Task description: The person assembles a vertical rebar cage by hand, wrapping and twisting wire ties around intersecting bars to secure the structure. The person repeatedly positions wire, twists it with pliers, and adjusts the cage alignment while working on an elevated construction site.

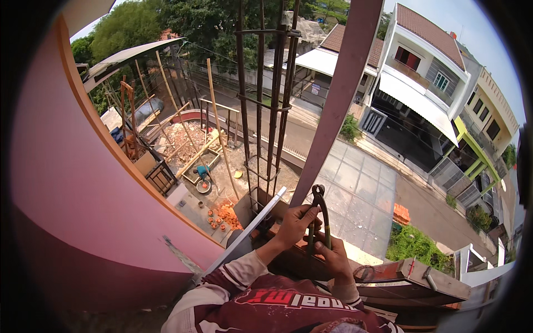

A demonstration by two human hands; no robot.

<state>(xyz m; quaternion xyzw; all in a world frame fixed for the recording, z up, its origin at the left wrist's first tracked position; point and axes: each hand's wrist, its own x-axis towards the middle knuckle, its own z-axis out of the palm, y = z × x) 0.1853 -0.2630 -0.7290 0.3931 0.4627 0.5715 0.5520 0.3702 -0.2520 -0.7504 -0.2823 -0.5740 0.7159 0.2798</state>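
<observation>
My left hand (296,222) and my right hand (333,258) both grip the green-handled pincers (318,213), whose dark jaws point up. The tool sits just right of a tall rusty rebar cage (265,105) that rises from a wooden form below. A slanted pink beam (338,100) runs up behind the pincers. My forearms in a red and white printed sleeve (266,299) come in from the bottom edge.
A curved pink wall (72,183) fills the left. Far below lie a building yard with bamboo poles (219,127), rubble and red bricks (226,213), a paved court and houses (427,72). A rusty metal tray (411,275) lies at my right.
</observation>
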